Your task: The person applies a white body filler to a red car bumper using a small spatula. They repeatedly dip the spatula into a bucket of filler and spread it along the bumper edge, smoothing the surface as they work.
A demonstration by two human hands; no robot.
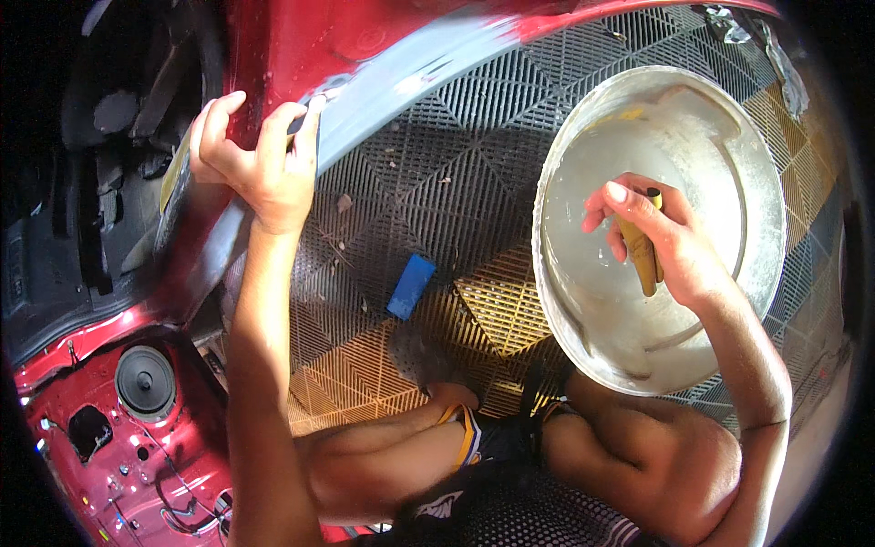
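Note:
My left hand (255, 169) rests on the edge of a red car body panel (319, 41), its fingers bent and spread apart. The fingertips touch the panel beside a smooth grey patch (401, 77) along its lower edge. Over a large round metal basin (583, 301), my right hand (674, 232) grips a curled yellow-brown piece of sandpaper (640, 255) between thumb and fingers. Inside the basin the surface looks wet and shiny. A blue rectangular block (410, 287) lies on the floor between my two arms.
Black and yellow slatted floor tiles (506, 310) run under everything. At the lower left is a red door shell (73, 401) with a round speaker (145, 380) and loose wires. A dark car interior (100, 182) fills the left side. Crumpled silvery scraps (786, 73) lie at the far right.

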